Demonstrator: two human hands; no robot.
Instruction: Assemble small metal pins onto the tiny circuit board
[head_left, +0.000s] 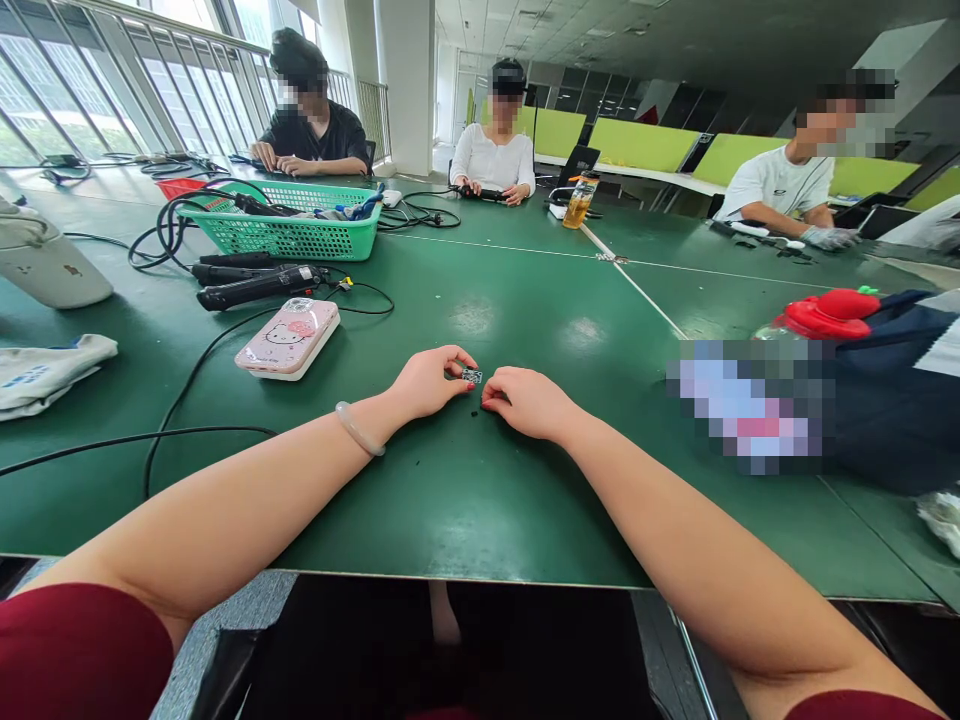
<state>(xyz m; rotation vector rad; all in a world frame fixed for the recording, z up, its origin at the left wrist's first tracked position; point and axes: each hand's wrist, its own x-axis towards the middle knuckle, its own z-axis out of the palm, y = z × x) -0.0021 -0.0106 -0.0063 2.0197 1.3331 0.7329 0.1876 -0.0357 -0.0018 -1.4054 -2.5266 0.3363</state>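
Note:
Between the thumb and fingers of my left hand (433, 381) is a small flat piece with a black-and-white pattern (472, 376), too small to name. My right hand (528, 402) is just to its right, fingertips pinched together; whether anything is in that pinch is hidden. Both hands are low over the green table (450, 510). A tiny black bit (474, 413) lies on the table just below the fingertips.
Left of my hands lie a pink power bank with a cartoon cat (289, 338), black handheld devices (259, 285) and cables. Behind them stands a green basket (289, 235). A dark bag (892, 400) is at right. An amber bottle (580, 202) and several people are farther back.

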